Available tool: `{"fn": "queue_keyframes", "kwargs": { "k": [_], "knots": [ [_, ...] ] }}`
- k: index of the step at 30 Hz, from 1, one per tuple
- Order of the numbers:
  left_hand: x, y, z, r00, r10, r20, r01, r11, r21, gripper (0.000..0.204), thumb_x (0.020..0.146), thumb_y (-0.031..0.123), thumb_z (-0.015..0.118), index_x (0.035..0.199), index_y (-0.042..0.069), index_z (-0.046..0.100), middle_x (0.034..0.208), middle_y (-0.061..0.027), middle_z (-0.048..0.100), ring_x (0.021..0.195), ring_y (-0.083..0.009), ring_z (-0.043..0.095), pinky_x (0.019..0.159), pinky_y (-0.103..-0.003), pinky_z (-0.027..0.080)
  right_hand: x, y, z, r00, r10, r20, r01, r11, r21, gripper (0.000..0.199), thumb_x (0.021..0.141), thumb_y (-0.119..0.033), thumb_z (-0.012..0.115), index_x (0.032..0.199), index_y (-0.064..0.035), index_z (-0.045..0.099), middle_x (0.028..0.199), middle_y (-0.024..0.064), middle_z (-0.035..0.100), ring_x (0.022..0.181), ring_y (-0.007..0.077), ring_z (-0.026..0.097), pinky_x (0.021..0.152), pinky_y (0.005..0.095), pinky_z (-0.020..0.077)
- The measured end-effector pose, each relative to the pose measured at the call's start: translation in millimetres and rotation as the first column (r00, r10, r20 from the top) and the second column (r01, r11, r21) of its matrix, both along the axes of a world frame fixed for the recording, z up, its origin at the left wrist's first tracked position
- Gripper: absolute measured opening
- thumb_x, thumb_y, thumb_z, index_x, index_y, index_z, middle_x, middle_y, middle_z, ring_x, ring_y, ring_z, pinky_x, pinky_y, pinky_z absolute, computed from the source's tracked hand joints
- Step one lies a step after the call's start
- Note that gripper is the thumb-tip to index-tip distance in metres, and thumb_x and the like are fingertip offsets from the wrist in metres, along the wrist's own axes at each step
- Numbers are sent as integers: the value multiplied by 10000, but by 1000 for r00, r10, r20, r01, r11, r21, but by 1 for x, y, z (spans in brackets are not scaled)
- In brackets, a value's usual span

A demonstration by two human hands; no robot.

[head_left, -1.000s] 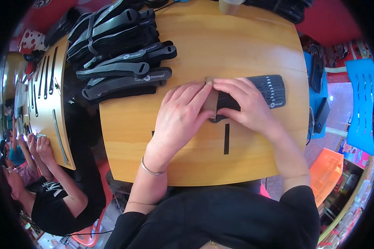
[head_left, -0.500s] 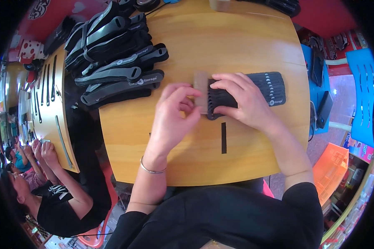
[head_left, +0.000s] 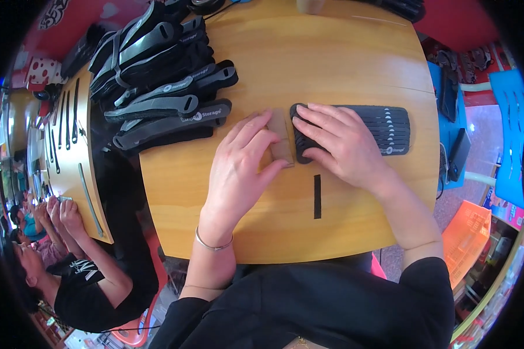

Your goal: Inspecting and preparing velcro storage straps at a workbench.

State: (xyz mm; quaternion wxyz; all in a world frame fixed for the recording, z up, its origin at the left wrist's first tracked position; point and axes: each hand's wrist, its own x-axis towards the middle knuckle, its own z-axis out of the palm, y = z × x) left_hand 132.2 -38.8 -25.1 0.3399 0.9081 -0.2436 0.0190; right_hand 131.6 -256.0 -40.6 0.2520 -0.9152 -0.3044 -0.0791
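Observation:
A black ribbed fabric strap (head_left: 378, 129) lies flat on the round wooden table (head_left: 355, 64). My right hand (head_left: 337, 145) presses down on its left end with fingers spread. A small brown cardboard piece (head_left: 280, 139) rests against that end, and my left hand (head_left: 241, 166) pinches it between thumb and fingers. A thin black strip (head_left: 317, 196) lies on the table just in front of my hands.
A pile of black straps with grey bands (head_left: 163, 75) covers the table's far left. Another wooden table (head_left: 76, 151) holding dark strips stands to the left, where a seated person (head_left: 70, 279) works. Blue and orange plastic stools (head_left: 465, 244) stand on the right.
My left hand has slid left off the strap, uncovering the cardboard piece. My right hand stays on the strap's end with fingers more spread.

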Motion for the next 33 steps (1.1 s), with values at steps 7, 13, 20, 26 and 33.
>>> {"fn": "queue_keyframes", "kwargs": {
  "k": [7,13,20,26,33],
  "knots": [
    [1,0,-5,999,-39,-26,40,999,25,349,637,87,789,899,25,567,1291,-186,534,1237,-381,471,992,-432,411,2,5,-4,1000,-17,6,17,999,31,417,731,-211,734,1111,-59,649,1204,44,615,1138,217,536,929,367,429],
    [1,-4,-5,997,-42,-63,43,999,-1,379,611,114,813,871,34,549,1300,-210,510,1245,-400,454,987,-445,414,2,5,-5,999,-43,-2,43,998,55,419,713,-205,744,1100,-68,657,1203,41,615,1126,213,539,926,368,431],
    [-1,-12,-4,999,1,-36,0,1000,25,404,563,118,849,825,22,556,1309,-199,510,1254,-376,465,977,-409,442,1,5,-6,999,-53,-1,53,996,65,421,702,-202,749,1093,-72,663,1196,38,622,1126,209,538,927,365,428],
    [-2,-17,-9,1000,18,8,-19,1000,23,409,556,105,844,803,22,529,1300,-217,512,1249,-385,470,974,-411,450,2,4,-7,999,-52,-13,53,995,82,420,695,-199,752,1085,-68,670,1200,40,625,1123,208,539,920,363,430],
    [-1,-19,-13,1000,-9,4,9,1000,-2,383,587,126,811,801,12,515,1292,-247,507,1228,-404,474,983,-430,440,3,4,-7,999,-50,-16,51,994,95,425,674,-182,761,1073,-63,676,1195,40,629,1119,208,542,915,360,431]
  ]
}}
